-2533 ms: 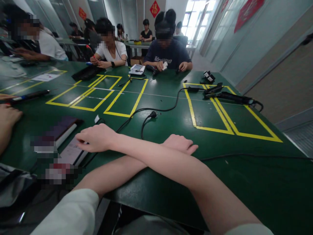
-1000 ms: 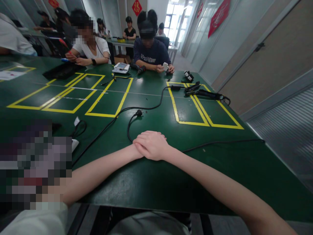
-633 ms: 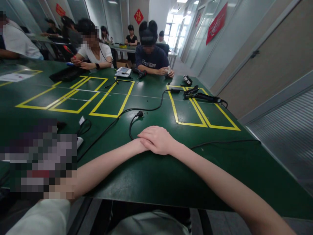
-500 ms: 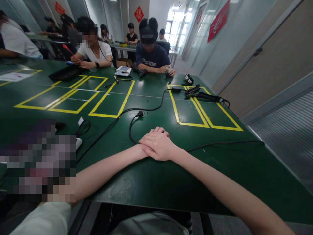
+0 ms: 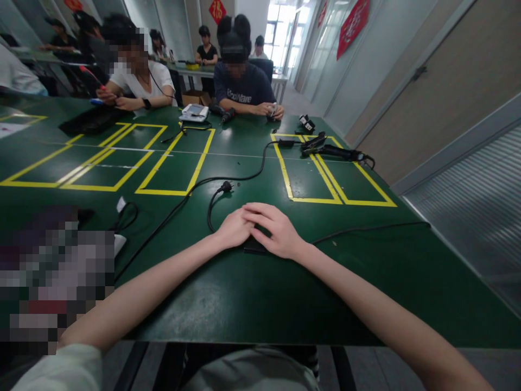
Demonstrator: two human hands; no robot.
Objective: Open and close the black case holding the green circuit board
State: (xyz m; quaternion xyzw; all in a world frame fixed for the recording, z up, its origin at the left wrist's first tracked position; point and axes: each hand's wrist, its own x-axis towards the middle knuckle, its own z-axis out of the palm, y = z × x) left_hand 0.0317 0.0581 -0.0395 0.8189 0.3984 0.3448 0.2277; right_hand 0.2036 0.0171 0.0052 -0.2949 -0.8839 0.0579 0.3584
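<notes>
My left hand (image 5: 235, 228) lies low over the green table (image 5: 195, 304), its fingertips mostly hidden under my right hand (image 5: 273, 227). The right fingers are stretched out and slightly apart, resting across the left fingers; both hands look open. Beneath them, the edge of a flat black box-shaped thing (image 5: 255, 247) shows; whether the hands press on it I cannot tell. A black power plug (image 5: 226, 186) lies just beyond my left hand, its cord running back behind that hand. To the right of my right hand, a thin black cable (image 5: 366, 228) runs off across the table.
Yellow tape rectangles (image 5: 163, 192) mark the tabletop. A black corded tool (image 5: 337, 153) lies at the far right. Across the table are a drill (image 5: 228, 115), a white device (image 5: 194, 113) and a black tray (image 5: 91, 120). Two people sit there handling things. Blurred-out items lie at the left.
My hands have slid partly apart: the left moved left, the right slightly right, uncovering the flat black thing. The whole view has shifted a little.
</notes>
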